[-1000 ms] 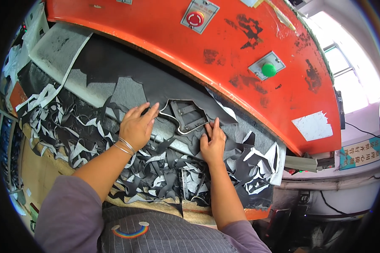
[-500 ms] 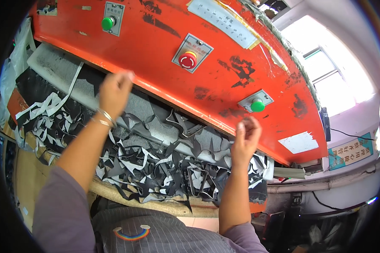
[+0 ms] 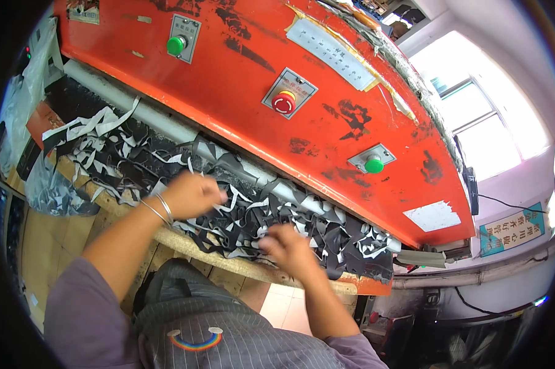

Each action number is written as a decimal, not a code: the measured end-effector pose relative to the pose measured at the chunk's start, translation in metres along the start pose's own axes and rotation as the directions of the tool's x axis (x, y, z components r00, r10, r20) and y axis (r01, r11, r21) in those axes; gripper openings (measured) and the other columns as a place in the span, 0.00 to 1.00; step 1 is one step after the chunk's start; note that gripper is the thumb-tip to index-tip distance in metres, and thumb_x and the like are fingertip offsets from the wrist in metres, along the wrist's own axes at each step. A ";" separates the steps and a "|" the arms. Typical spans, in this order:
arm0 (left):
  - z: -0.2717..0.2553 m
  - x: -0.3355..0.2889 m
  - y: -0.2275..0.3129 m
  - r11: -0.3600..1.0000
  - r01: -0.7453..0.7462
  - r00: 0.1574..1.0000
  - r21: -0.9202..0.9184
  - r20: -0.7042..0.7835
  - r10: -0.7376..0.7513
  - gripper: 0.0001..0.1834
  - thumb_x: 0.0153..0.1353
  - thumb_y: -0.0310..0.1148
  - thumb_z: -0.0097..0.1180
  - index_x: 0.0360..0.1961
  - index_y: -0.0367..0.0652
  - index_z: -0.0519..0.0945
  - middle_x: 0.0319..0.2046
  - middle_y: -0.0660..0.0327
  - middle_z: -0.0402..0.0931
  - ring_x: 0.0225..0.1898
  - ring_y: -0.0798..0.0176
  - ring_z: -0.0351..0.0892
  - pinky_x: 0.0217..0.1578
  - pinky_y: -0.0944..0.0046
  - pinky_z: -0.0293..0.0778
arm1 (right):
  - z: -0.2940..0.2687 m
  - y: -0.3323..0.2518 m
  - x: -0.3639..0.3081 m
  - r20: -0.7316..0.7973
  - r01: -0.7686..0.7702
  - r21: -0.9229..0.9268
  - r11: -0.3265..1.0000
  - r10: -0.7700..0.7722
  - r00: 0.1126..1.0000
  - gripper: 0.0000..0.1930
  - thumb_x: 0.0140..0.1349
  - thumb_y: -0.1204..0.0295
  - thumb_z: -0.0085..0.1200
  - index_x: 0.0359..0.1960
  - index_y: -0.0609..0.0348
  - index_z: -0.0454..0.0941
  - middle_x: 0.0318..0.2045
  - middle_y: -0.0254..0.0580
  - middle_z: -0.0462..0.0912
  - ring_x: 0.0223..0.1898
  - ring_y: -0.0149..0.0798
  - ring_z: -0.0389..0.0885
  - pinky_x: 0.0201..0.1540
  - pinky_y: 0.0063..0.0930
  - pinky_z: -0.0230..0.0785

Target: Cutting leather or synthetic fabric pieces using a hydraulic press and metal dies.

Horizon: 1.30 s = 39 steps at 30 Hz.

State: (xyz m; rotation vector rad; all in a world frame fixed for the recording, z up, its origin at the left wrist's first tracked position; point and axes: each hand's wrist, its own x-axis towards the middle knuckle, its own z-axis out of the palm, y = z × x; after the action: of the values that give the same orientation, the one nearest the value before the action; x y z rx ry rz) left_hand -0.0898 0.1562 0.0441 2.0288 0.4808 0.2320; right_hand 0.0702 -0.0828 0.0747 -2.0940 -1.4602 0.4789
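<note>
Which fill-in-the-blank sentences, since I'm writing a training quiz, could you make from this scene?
1. Near the bare left hand and the bare right hand, ragged black scraps mix with much paler, ____ ones.
2. Slim silver metal bangles circle the person's ____ wrist.
3. On the orange-red machine panel, the round red push button sits between two round push buttons coloured ____.

Missing words: white; left; green.

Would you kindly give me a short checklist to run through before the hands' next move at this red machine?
1. Left hand clear of the red panel: ok.
2. Right hand off the buttons: ok.
3. Red stop button uncovered: ok.
4. Left green button and right green button unobstructed: ok.
5. Bench free of scraps: not ok, heaped along it.
6. Space beneath panel clear: cannot tell, hidden.
</note>
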 end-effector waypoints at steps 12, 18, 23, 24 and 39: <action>0.067 -0.030 -0.020 0.919 0.389 0.794 -0.068 0.531 -0.297 0.17 0.59 0.47 0.62 0.26 0.43 0.82 0.21 0.69 0.76 0.22 0.75 0.72 0.26 0.72 0.70 | 0.075 0.001 -0.063 0.119 0.109 -0.333 0.936 -0.073 0.990 0.23 0.44 0.63 0.68 0.44 0.55 0.80 0.37 0.39 0.79 0.39 0.43 0.78 0.40 0.35 0.74; 0.081 -0.020 -0.051 0.943 0.327 0.754 -0.063 0.618 -0.220 0.19 0.58 0.50 0.62 0.29 0.44 0.84 0.20 0.70 0.76 0.22 0.76 0.70 0.26 0.72 0.68 | 0.077 0.031 -0.051 0.267 0.182 -0.242 0.953 -0.115 0.957 0.23 0.49 0.62 0.65 0.46 0.57 0.78 0.37 0.43 0.79 0.41 0.46 0.78 0.42 0.36 0.73; 0.072 -0.014 -0.035 0.966 0.224 0.759 -0.127 0.645 -0.091 0.16 0.63 0.45 0.57 0.38 0.41 0.81 0.25 0.64 0.80 0.22 0.72 0.79 0.23 0.71 0.72 | 0.016 0.049 0.005 0.080 0.113 -0.188 0.976 -0.099 0.992 0.20 0.53 0.59 0.64 0.43 0.60 0.81 0.38 0.52 0.82 0.42 0.52 0.79 0.46 0.41 0.71; 0.074 -0.007 -0.022 0.978 0.172 0.896 -0.115 0.431 -0.107 0.15 0.63 0.44 0.57 0.37 0.42 0.81 0.26 0.63 0.80 0.20 0.72 0.79 0.23 0.70 0.73 | 0.012 0.066 0.024 -0.052 0.185 -0.245 0.952 -0.204 0.978 0.21 0.52 0.59 0.64 0.44 0.60 0.80 0.38 0.51 0.81 0.43 0.54 0.77 0.48 0.41 0.69; 0.132 0.075 -0.054 0.845 -0.096 0.977 0.525 -0.114 0.182 0.22 0.63 0.30 0.47 0.59 0.41 0.71 0.65 0.55 0.63 0.69 0.53 0.55 0.67 0.52 0.52 | -0.012 0.178 0.033 -0.386 0.056 0.537 0.842 0.186 0.903 0.35 0.44 0.69 0.69 0.52 0.58 0.60 0.47 0.43 0.70 0.50 0.39 0.69 0.57 0.36 0.60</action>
State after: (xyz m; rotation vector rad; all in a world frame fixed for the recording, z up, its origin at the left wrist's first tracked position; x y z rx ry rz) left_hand 0.0122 0.1058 -0.0693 2.5955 0.5365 0.3902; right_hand 0.2215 -0.1026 -0.0235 -1.6562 -0.8681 0.3692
